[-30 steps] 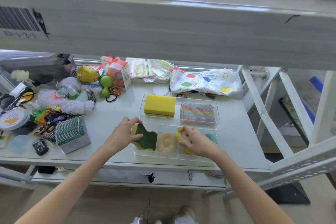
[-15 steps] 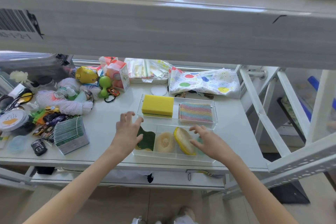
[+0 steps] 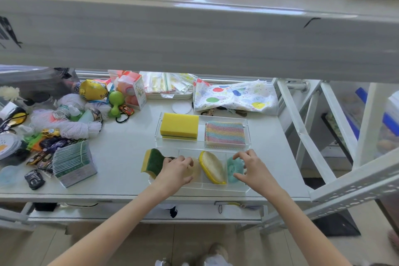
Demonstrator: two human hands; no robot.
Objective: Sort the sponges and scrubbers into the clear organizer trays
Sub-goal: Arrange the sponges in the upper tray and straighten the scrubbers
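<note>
Two clear trays stand side by side on the white shelf. The far tray [image 3: 248, 136] holds a yellow sponge [image 3: 179, 125] and a rainbow scrubber pad [image 3: 224, 134]. In the near tray [image 3: 216, 188], a green-and-yellow wavy sponge [image 3: 152, 163] leans at the left end. A round beige loofah [image 3: 196, 169] is mostly hidden under my left hand [image 3: 177, 168], whose bent fingers rest over it. A yellow-rimmed oval scrubber [image 3: 212, 169] stands in the middle. My right hand [image 3: 253, 168] has its fingers spread around a teal mesh scrubber [image 3: 233, 168].
Left of the trays lie a banded stack of green cards [image 3: 73, 163], toy cars [image 3: 34, 179], white yarn [image 3: 71, 127] and a green rattle [image 3: 115, 101]. A spotted cloth [image 3: 233, 97] lies behind the trays. A broad white shelf beam [image 3: 194, 34] overhangs. White frame struts [image 3: 302, 136] stand on the right.
My left hand moved right, from the green sponge's end to over the round loofah. My right hand shifted to the teal scrubber. The green sponge now leans further toward the tray's left end.
</note>
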